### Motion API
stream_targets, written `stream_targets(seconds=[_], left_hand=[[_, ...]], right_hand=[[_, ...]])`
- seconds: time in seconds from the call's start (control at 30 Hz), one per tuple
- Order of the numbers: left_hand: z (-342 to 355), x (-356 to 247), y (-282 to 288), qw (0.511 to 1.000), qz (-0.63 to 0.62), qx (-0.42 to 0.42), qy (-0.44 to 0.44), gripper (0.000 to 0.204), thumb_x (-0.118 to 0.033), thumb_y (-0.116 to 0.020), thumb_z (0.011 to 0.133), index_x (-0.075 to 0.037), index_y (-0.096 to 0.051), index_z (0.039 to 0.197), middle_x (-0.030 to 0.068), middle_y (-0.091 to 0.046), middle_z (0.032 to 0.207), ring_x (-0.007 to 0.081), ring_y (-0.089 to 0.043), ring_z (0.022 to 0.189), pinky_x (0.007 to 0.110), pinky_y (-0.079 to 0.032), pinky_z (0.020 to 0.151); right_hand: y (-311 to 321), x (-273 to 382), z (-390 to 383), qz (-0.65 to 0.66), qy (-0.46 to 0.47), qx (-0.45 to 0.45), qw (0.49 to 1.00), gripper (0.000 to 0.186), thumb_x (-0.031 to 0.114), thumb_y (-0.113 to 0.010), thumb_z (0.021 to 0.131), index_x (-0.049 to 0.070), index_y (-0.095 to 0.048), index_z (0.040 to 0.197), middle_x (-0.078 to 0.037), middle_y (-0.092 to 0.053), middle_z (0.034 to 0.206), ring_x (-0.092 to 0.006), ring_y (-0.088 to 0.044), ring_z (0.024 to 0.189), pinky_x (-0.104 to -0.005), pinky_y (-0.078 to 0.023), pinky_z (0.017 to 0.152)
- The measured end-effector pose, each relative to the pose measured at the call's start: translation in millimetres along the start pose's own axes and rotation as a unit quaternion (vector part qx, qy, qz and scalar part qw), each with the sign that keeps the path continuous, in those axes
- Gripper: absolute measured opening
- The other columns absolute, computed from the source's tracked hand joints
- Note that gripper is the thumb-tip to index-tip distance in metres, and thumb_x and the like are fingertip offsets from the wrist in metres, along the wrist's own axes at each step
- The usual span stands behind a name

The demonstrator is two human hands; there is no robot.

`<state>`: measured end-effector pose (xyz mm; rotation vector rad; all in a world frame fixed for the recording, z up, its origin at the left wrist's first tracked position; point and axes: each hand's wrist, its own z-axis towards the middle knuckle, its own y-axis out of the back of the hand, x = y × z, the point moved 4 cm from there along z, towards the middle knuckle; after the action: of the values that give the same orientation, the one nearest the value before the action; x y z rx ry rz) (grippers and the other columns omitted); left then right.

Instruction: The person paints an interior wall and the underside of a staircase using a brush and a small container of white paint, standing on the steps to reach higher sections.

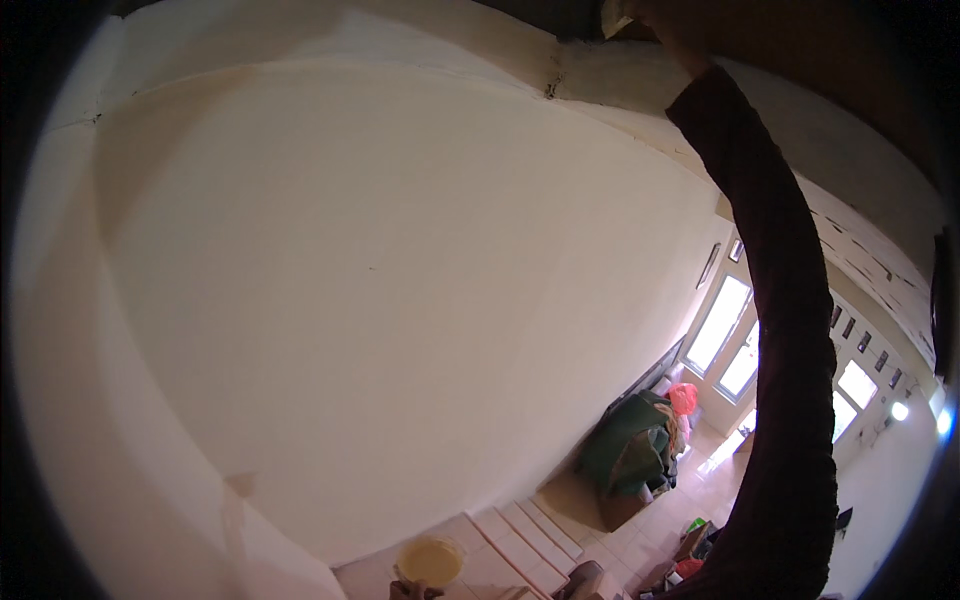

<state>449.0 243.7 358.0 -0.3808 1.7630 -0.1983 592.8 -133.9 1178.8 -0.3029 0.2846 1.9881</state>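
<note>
My right arm, in a dark sleeve, stretches up along the right side to the top edge. There my right hand (678,32), dim in shadow, is closed on a small pale yellowish object (616,18) held at the dark upper surface. Its exact kind is too dark and cut off to tell. Low in the picture, my left hand (414,591) grips the near side of a round tub (431,562) with a cream-yellow inside. Only the fingers of that hand show at the lower edge.
A broad cream wall (400,280) fills the middle. Steps with brown edges (510,548) lie below. Farther down, a green-covered heap (630,445) carries a pink bag (683,398), near bright windows (718,322). Boxes and loose items (695,545) stand beside my right sleeve.
</note>
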Motion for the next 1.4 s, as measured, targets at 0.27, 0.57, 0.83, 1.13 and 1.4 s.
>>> stream_targets(seconds=[0.27, 0.57, 0.83, 1.13, 1.4], left_hand=[[-2, 7, -4, 1.0, 0.019, 0.018, 0.014, 0.026, -0.022, -0.066, 0.084, -0.004, -0.047, 0.081, 0.0097, -0.062, 0.062, 0.0124, -0.054, 0.052, 0.025, -0.041, 0.047], [15, 15, -13, 0.997, -0.026, 0.068, 0.021, 0.027, -0.025, -0.066, 0.083, -0.003, -0.05, 0.083, 0.0051, -0.059, 0.061, 0.0119, -0.053, 0.055, 0.025, -0.042, 0.049], [4, -8, -30, 0.997, 0.027, 0.07, 0.005, 0.028, -0.026, -0.066, 0.083, -0.005, -0.05, 0.078, 0.0063, -0.06, 0.061, 0.0095, -0.049, 0.049, 0.023, -0.039, 0.045], [2, 16, -13, 0.999, -0.001, 0.047, 0.011, 0.023, -0.019, -0.066, 0.081, -0.004, -0.049, 0.079, 0.0079, -0.059, 0.062, 0.0118, -0.051, 0.05, 0.025, -0.04, 0.045], [11, 3, -14, 0.998, 0.0, 0.065, 0.015, 0.025, -0.02, -0.067, 0.081, -0.005, -0.047, 0.082, 0.0086, -0.06, 0.063, 0.0125, -0.051, 0.051, 0.025, -0.042, 0.047]], right_hand=[[-39, -26, -53, -0.043, -0.048, 0.1, 0.993, 0.028, 0.037, -0.051, 0.09, 0.012, -0.063, 0.092, -0.005, -0.062, 0.084, -0.0189, -0.06, 0.077, -0.0329, -0.047, 0.065], [123, -24, -65, 0.023, -0.011, -0.067, 0.997, 0.015, 0.017, -0.054, 0.089, 0.005, -0.06, 0.097, -0.007, -0.061, 0.084, -0.0229, -0.061, 0.074, -0.0395, -0.05, 0.062], [109, 104, -52, -0.535, 0.234, -0.086, 0.808, 0.021, 0.019, -0.056, 0.086, 0.006, -0.062, 0.101, -0.012, -0.064, 0.093, -0.0308, -0.059, 0.088, -0.0439, -0.049, 0.071], [-16, 14, -68, -0.429, 0.026, 0.086, 0.899, 0.021, 0.032, -0.057, 0.088, 0.014, -0.065, 0.093, -0.006, -0.066, 0.093, -0.0228, -0.063, 0.082, -0.0373, -0.05, 0.069], [180, 117, -65, -0.576, 0.053, -0.155, 0.801, 0.049, 0.057, -0.057, 0.081, 0.013, -0.06, 0.102, -0.016, -0.064, 0.086, -0.0318, -0.063, 0.073, -0.0501, -0.048, 0.064]])
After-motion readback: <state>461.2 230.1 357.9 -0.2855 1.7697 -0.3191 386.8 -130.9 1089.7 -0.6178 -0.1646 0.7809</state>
